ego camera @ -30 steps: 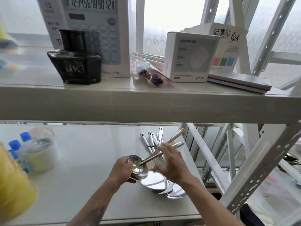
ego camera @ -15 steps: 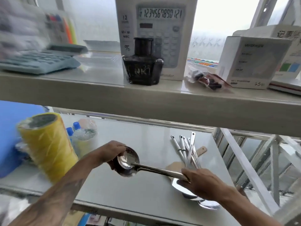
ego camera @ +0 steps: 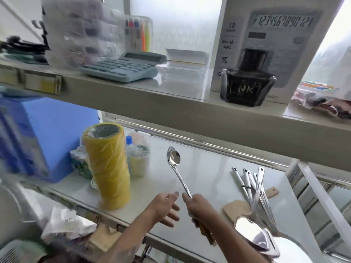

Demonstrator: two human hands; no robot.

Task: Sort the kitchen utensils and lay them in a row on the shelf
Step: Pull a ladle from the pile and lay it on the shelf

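A single head-worn wide-angle camera looked forward and down, close to the lower shelf (ego camera: 209, 179) at frame centre. The upper shelf (ego camera: 171, 103) crossed the frame's upper half.

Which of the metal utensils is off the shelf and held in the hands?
The small ladle, gripped by its handle in the right hand, bowl pointing away. The other utensils lie piled on the shelf to its right.
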